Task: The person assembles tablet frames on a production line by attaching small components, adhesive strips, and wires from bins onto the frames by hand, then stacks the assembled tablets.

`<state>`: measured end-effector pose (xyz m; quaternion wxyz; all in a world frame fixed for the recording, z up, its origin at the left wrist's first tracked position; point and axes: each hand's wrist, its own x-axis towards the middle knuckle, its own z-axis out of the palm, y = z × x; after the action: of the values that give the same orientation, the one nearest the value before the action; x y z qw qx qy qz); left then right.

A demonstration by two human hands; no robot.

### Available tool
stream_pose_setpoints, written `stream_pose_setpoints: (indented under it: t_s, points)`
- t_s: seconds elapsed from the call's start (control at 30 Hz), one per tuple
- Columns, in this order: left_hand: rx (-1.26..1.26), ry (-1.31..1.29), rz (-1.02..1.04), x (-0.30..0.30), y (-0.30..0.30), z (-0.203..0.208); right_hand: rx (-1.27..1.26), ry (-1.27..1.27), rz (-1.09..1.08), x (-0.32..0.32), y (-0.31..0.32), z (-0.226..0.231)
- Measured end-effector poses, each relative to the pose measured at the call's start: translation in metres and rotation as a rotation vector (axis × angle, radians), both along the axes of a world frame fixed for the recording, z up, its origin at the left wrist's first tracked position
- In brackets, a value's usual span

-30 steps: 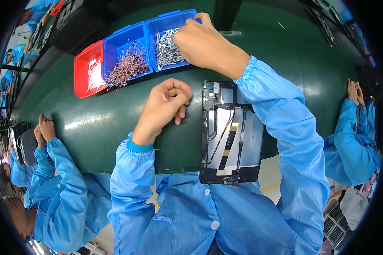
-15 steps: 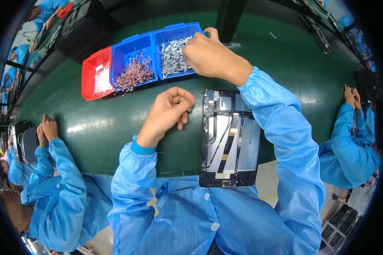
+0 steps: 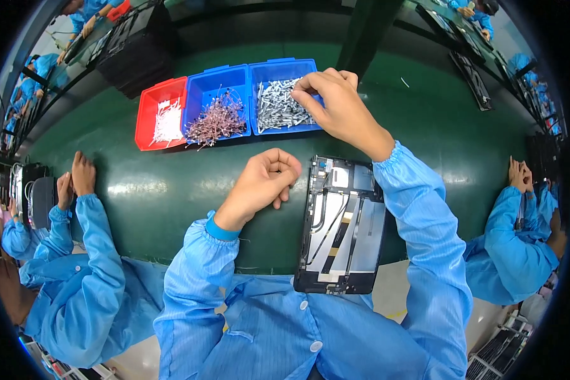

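Note:
My right hand (image 3: 346, 109) is over the right side of a blue bin (image 3: 286, 65) full of small silver cylindrical parts (image 3: 284, 107). Its thumb and forefinger pinch together above the parts; I cannot make out what lies between them. Lower on the left, my left hand (image 3: 264, 187) hovers over the table with fingers curled in and thumb against them; anything inside is hidden. Right of it lies an opened tablet-like device (image 3: 345, 221), its inner board, black cables and silver panel exposed. My right sleeve overlaps its right edge.
A second blue bin (image 3: 216, 75) holds thin reddish-brown wired parts, and a red bin (image 3: 147, 120) holds white sticks. Black stacked trays (image 3: 136, 50) stand at the back left of the green table (image 3: 171, 215). Co-workers' hands (image 3: 76, 180) rest at either side.
The whole view has shifted, so the bins appear lower and farther right. My right hand has turned, now showing its thumb over the silver parts. My left hand keeps its curled pose.

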<state>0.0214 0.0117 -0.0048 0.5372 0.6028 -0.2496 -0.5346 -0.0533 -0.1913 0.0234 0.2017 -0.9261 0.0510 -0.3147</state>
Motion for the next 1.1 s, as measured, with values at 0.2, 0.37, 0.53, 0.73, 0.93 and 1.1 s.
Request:
stream_pose_setpoints:
  t_s: [0.2, 0.37, 0.53, 0.73, 0.93, 1.1]
  points:
    - [-0.160, -0.014, 0.133, -0.008, 0.003, 0.013, 0.671, -0.006, 0.058, -0.029, 0.025, 0.011]
    - [-0.266, -0.044, 0.127, -0.020, 0.006, 0.013, 1.058, 0.119, 0.096, -0.065, 0.053, 0.009]
    - [-0.218, -0.048, 0.131, -0.027, 0.005, 0.010, 1.209, 0.101, 0.137, -0.083, 0.062, -0.002]
    - [-0.248, -0.097, 0.125, -0.025, 0.002, 0.008, 1.148, 0.075, 0.131, -0.079, 0.060, -0.008]
    - [-0.278, -0.131, 0.217, -0.025, -0.001, 0.013, 0.962, 0.118, 0.093, -0.086, 0.054, -0.002]
    - [-0.231, -0.120, 0.164, -0.019, 0.002, 0.009, 0.643, 0.136, 0.136, -0.088, 0.054, -0.001]
